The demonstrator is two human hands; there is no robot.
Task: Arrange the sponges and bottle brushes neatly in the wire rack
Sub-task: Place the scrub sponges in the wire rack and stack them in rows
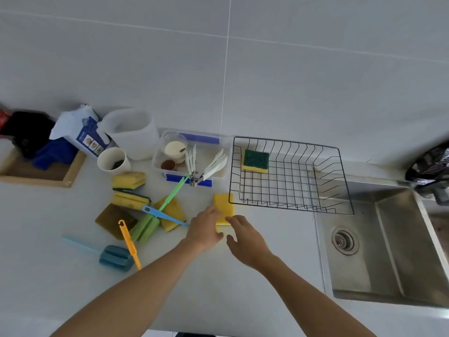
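Observation:
A black wire rack sits on the counter beside the sink, with one green-topped yellow sponge in its back left corner. A plain yellow sponge lies just outside the rack's front left corner. My left hand grips its left side. My right hand is spread, fingertips touching its lower right edge. To the left lie several more sponges, a green bottle brush, a blue-handled brush, an orange-handled brush and a blue sponge brush.
A steel sink is at the right, under a dark object. Behind the sponges stand a clear box with blue clips, a paper cup, a white jug and a wooden tray.

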